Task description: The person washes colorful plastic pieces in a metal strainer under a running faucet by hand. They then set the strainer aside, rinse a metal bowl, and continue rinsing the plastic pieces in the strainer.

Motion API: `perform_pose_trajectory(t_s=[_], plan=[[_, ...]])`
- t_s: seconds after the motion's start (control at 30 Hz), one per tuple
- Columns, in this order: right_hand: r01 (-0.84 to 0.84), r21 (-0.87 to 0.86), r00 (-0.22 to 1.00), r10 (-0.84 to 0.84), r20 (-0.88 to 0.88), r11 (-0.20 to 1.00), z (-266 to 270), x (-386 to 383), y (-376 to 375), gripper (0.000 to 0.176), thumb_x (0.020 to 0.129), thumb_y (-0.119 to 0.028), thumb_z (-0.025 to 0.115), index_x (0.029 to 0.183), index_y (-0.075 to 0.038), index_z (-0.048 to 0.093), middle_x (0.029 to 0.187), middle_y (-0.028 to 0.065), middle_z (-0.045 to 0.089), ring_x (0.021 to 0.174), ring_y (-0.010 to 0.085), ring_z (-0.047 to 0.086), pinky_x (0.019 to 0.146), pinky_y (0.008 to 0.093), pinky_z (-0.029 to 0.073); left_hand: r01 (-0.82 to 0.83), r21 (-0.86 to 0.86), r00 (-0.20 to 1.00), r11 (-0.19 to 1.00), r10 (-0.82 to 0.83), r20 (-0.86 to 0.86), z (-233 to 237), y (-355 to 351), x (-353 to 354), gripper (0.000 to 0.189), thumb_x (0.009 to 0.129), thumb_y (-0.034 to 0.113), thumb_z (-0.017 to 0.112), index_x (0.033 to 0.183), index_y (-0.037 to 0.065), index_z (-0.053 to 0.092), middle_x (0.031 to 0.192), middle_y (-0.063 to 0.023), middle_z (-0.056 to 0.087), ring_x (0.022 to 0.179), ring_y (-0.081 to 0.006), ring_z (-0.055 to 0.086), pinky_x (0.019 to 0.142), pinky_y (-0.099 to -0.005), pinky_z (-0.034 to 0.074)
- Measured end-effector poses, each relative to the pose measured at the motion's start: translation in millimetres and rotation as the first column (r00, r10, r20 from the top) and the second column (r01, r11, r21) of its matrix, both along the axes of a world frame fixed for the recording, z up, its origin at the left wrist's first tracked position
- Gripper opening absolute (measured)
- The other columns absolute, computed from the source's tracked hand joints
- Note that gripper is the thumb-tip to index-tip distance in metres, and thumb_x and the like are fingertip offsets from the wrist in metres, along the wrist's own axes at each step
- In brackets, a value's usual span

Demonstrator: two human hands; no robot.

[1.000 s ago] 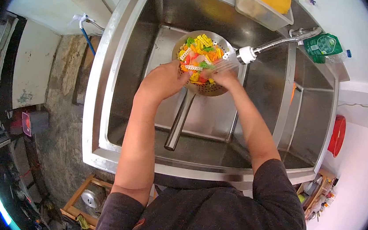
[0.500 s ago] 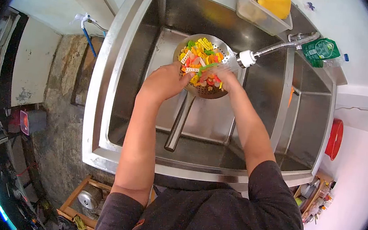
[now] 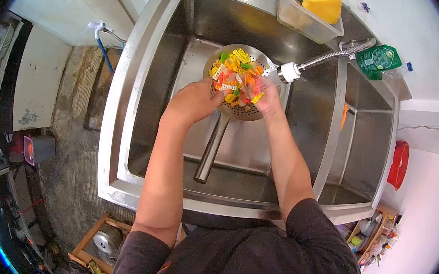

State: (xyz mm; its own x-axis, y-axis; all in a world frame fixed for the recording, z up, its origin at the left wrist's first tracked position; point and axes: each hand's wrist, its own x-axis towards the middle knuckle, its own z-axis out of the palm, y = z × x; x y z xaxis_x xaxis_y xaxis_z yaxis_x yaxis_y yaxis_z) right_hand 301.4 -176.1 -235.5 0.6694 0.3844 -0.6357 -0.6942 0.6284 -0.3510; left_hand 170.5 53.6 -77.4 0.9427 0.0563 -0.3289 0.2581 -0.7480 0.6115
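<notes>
A perforated metal strainer (image 3: 243,112) with a long handle (image 3: 210,149) sits low in the large sink basin, the handle pointing toward me. Inside lies a heap of colourful pasta-like pieces (image 3: 229,87), yellow, orange, red, green and white, some ladder-shaped. My left hand (image 3: 197,100) bends over the strainer's left side; its fingertips are hidden among the pieces and at the rim. On the right side my right hand (image 3: 268,97), palm turned partly up, cups some pieces; its fingers are blurred. Just beyond it, the white tap head (image 3: 289,72) points at the strainer, with a faint stream below.
The steel sink (image 3: 120,127) has a second, narrower basin (image 3: 361,150) at right. A plastic tub (image 3: 307,21) holding a yellow sponge (image 3: 322,6) stands on the back ledge. Near the flexible tap hose (image 3: 335,56) lies a green pouch (image 3: 379,60). A red basin (image 3: 398,165) is farther right.
My right hand has turned its palm more upward and shifted slightly within the pieces, which are rearranged. My left hand stays at the strainer's left side.
</notes>
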Motion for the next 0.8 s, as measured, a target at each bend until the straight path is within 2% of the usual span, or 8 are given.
perform_pose_trajectory(t_s=[0.07,0.2,0.27,0.4,0.47,0.57,0.67,0.8], plan=[[-0.147,0.123,0.986,0.136,0.094,0.981,-17,6,-8,0.020,0.096,-0.021,0.062,0.110,-0.008,0.059,0.095,0.0118,0.066,0.061,0.0183,0.063,0.051,0.0254,0.054,0.012,-0.019,1.000,1.000,-0.011,0.025,-4,1,0,0.062,0.096,0.054,0.055,0.118,-0.004,0.061,0.099,-0.0265,0.069,0.097,-0.0418,0.067,0.084,-0.0489,0.053],[-0.128,0.114,0.988,0.117,0.098,0.985,-8,-1,-1,0.019,0.098,-0.020,0.059,0.106,-0.003,0.059,0.094,0.0136,0.064,0.063,0.0155,0.060,0.038,0.0175,0.040,0.018,-0.010,1.000,1.000,-0.017,0.019,-5,1,1,0.061,0.096,0.053,0.055,0.119,-0.004,0.061,0.099,-0.0258,0.070,0.096,-0.0416,0.068,0.084,-0.0488,0.053],[-0.103,0.164,0.993,0.111,-0.038,0.981,-7,-1,1,0.020,0.100,-0.024,0.058,0.102,-0.005,0.057,0.089,0.0121,0.064,0.061,0.0132,0.058,0.035,0.0171,0.036,0.015,-0.008,1.000,1.000,-0.015,0.015,-4,1,1,0.060,0.096,0.052,0.055,0.118,-0.004,0.061,0.097,-0.0252,0.070,0.095,-0.0415,0.068,0.083,-0.0483,0.053],[-0.121,0.279,0.992,0.122,0.012,0.953,-28,5,-4,0.019,0.101,-0.025,0.057,0.102,-0.006,0.057,0.086,0.0107,0.063,0.059,0.0125,0.056,0.033,0.0176,0.034,0.002,-0.002,1.000,1.000,-0.002,0.029,-9,0,0,0.059,0.096,0.051,0.056,0.117,-0.004,0.061,0.095,-0.0247,0.070,0.094,-0.0415,0.068,0.083,-0.0478,0.054],[0.011,0.099,0.995,-0.001,-0.099,0.995,-8,2,4,0.020,0.101,-0.024,0.056,0.104,-0.005,0.057,0.087,0.0105,0.063,0.060,0.0141,0.057,0.032,0.0185,0.034,0.009,-0.005,1.000,1.000,-0.009,0.029,-10,1,0,0.058,0.096,0.050,0.056,0.116,-0.004,0.061,0.094,-0.0247,0.070,0.093,-0.0415,0.068,0.082,-0.0476,0.054],[0.058,0.007,0.984,-0.056,-0.169,0.998,1,6,15,0.020,0.100,-0.023,0.057,0.106,-0.004,0.057,0.086,0.0106,0.062,0.060,0.0160,0.057,0.033,0.0198,0.036,0.009,-0.004,1.000,1.000,-0.009,-0.005,-5,1,1,0.058,0.096,0.050,0.056,0.116,-0.004,0.061,0.096,-0.0251,0.070,0.094,-0.0416,0.068,0.083,-0.0476,0.054],[0.130,-0.170,0.990,-0.138,-0.038,0.977,24,-3,32,0.021,0.098,-0.022,0.060,0.109,-0.004,0.056,0.086,0.0108,0.062,0.062,0.0175,0.058,0.032,0.0206,0.036,0.013,0.015,0.999,1.000,-0.013,0.041,-8,0,0,0.058,0.096,0.051,0.055,0.117,-0.003,0.061,0.097,-0.0254,0.070,0.094,-0.0414,0.068,0.083,-0.0480,0.053],[-0.042,0.047,0.998,0.044,-0.041,0.998,-4,5,7,0.019,0.097,-0.022,0.063,0.104,-0.005,0.056,0.084,0.0102,0.061,0.058,0.0166,0.056,0.032,0.0206,0.035,0.015,-0.001,1.000,1.000,-0.015,0.018,-10,0,1,0.059,0.096,0.051,0.055,0.117,-0.004,0.061,0.098,-0.0256,0.070,0.095,-0.0411,0.068,0.084,-0.0482,0.053]])
